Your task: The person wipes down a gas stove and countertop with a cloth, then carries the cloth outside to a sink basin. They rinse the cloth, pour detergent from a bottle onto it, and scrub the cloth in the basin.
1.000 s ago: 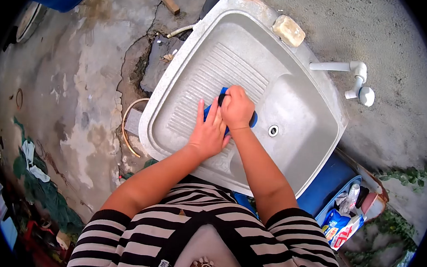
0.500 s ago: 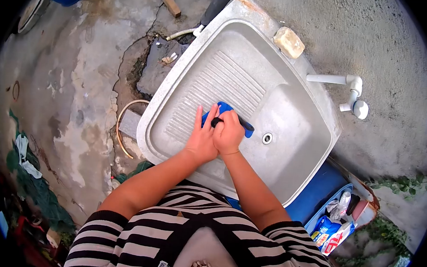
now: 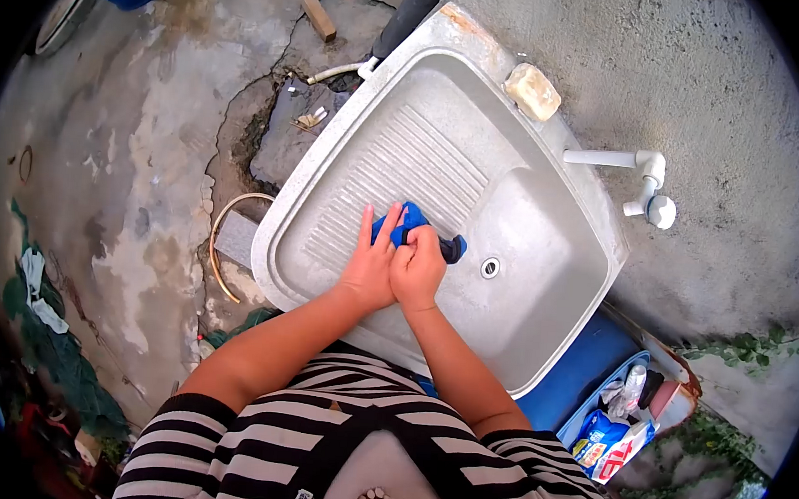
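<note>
Nearer our body than a second ago, our right hand (image 3: 418, 267) is drawn back along the blue and black cloth (image 3: 411, 217), while our left hand (image 3: 368, 275) has hardly shifted. For good control, we do best to press the left palm down as an anchor and work with a snug right grip, both wrists loose, so the cloth neither bunches nor slides.

Our right fingers are curled tight in a fist around the black part of the cloth. Our left fingers are stretched out and spread, pointing toward twelve o'clock, with blue showing between them; whether they pinch any of it, we cannot tell. Our two hands touch side by side.

The cloth lies in the sink (image 3: 280, 207), by the near end of its ridges (image 3: 414, 163). From the cloth, the drain (image 3: 490, 268) sits at four o'clock, the pale block (image 3: 533, 91) on the rim at one, and the white tap (image 3: 662, 212) near three.
</note>
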Tool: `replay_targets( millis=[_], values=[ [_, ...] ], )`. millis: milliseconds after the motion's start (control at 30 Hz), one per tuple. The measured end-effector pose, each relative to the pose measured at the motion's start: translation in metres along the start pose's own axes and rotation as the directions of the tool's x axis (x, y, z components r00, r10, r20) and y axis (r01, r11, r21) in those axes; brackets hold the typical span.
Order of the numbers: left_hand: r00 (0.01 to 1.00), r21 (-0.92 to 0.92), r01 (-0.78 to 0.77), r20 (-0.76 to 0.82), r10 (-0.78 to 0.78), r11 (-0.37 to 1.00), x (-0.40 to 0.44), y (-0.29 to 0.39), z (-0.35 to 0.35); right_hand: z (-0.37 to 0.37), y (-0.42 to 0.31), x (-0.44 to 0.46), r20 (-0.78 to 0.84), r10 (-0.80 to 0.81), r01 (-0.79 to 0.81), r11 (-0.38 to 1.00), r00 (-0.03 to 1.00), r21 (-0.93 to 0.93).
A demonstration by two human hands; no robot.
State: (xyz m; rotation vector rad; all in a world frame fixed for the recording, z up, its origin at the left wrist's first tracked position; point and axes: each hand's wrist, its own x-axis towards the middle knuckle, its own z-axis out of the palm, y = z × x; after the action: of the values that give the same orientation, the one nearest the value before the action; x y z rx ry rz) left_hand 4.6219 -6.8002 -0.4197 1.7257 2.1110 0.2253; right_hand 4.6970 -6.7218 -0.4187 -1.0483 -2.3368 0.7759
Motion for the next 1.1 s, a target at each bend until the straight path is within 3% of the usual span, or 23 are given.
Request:
replay_targets(
  millis=[33, 100, 167, 233, 333, 400, 433, 467, 567, 633, 667, 733, 800, 833, 867, 900, 933, 967, 1000, 1067, 1100],
  values=[
    [1.0, -0.002, 0.009, -0.013, -0.009, 1.0, 0.003, 0.001, -0.007, 0.004, 0.01, 0.016, 0.003, -0.015, 0.015, 1.0, 1.0, -0.001],
    [0.999, 0.079, 0.032, -0.033, -0.03, 0.996, 0.001, 0.004, -0.014, 0.017, 0.039, 0.066, 0.035, -0.129, 0.134, 0.943, 0.991, -0.304],
    [0.996, 0.019, 0.014, -0.094, -0.012, 1.0, -0.001, 0.002, -0.013, 0.031, 0.063, 0.146, -0.112, -0.142, 0.087, 0.914, 0.983, -0.397],
    [0.996, 0.032, 0.02, -0.093, -0.017, 0.999, -0.001, 0.004, -0.016, 0.04, 0.082, 0.2, -0.177, -0.016, -0.076, 0.864, 0.984, -0.499],
    [0.995, 0.053, 0.027, -0.098, -0.022, 0.998, -0.001, 0.006, -0.016, 0.041, 0.07, 0.194, -0.227, 0.035, -0.13, 0.898, 0.973, -0.42],
    [0.996, 0.05, 0.026, -0.087, -0.022, 0.998, 0.001, 0.006, -0.017, 0.034, 0.055, 0.141, -0.143, -0.09, 0.056, 0.972, 0.986, -0.228],
    [0.998, 0.042, 0.026, -0.058, -0.024, 0.999, 0.0, 0.005, -0.015, 0.027, 0.042, 0.101, -0.023, -0.068, 0.064, 0.988, 0.997, -0.143],
    [0.998, 0.034, 0.029, -0.057, -0.027, 0.999, -0.001, 0.004, -0.007, 0.02, 0.025, 0.066, -0.037, -0.153, 0.149, 0.984, 0.988, -0.095],
    [0.983, 0.025, -0.002, -0.185, 0.007, 1.0, 0.002, 0.002, 0.004, 0.004, 0.014, 0.029, 0.082, -0.165, 0.172, 0.982, 0.983, -0.079],
    [0.998, 0.1, 0.044, 0.047, -0.048, 0.994, 0.003, 0.006, -0.016, 0.014, 0.045, 0.062, 0.084, -0.277, 0.287, 0.941, 0.957, -0.179],
    [0.997, 0.112, 0.052, 0.05, -0.058, 0.992, 0.004, 0.004, -0.016, 0.021, 0.054, 0.092, 0.017, -0.245, 0.242, 0.937, 0.969, -0.251],
    [0.992, 0.095, 0.022, -0.125, -0.011, 0.995, 0.0, 0.005, -0.016, 0.033, 0.067, 0.159, -0.126, -0.121, 0.068, 0.93, 0.985, -0.361],
    [0.983, 0.018, 0.012, -0.186, -0.009, 1.0, 0.0, 0.004, -0.018, 0.035, 0.076, 0.194, -0.088, 0.182, -0.198, 0.951, 0.979, -0.236],
    [0.969, -0.078, 0.0, -0.244, -0.02, 0.997, -0.001, 0.004, -0.02, 0.031, 0.077, 0.194, -0.096, 0.186, -0.204, 0.951, 0.978, -0.231],
    [0.97, -0.077, -0.01, -0.241, -0.009, 0.997, -0.001, 0.001, -0.022, 0.024, 0.079, 0.192, -0.032, 0.309, -0.3, 0.94, 0.95, 0.16],
    [0.966, -0.267, 0.01, -0.245, -0.078, 0.964, 0.006, -0.008, -0.027, 0.015, 0.079, 0.192, 0.07, 0.388, -0.366, 0.774, 0.919, 0.518],
    [0.961, -0.45, 0.03, -0.232, -0.149, 0.892, 0.015, -0.015, -0.033, 0.004, 0.083, 0.18, 0.062, 0.391, -0.365, 0.775, 0.918, 0.516],
    [0.92, -0.475, 0.061, -0.314, -0.234, 0.878, 0.024, -0.02, -0.038, -0.011, 0.088, 0.153, -0.068, 0.276, -0.258, 0.945, 0.959, 0.202],
    [0.903, -0.503, 0.116, -0.306, -0.302, 0.856, 0.033, -0.021, -0.045, -0.022, 0.092, 0.125, -0.143, 0.119, -0.141, 0.978, 0.983, -0.151],
    [0.88, -0.533, 0.168, -0.298, -0.37, 0.829, 0.047, -0.017, -0.051, -0.031, 0.103, 0.073, 0.027, 0.207, -0.205, 0.976, 0.978, -0.073],
    [0.904, -0.446, 0.221, -0.239, -0.353, 0.867, 0.054, -0.015, -0.049, -0.039, 0.098, 0.057, 0.021, 0.207, -0.205, 0.976, 0.978, -0.074]
  ],
)
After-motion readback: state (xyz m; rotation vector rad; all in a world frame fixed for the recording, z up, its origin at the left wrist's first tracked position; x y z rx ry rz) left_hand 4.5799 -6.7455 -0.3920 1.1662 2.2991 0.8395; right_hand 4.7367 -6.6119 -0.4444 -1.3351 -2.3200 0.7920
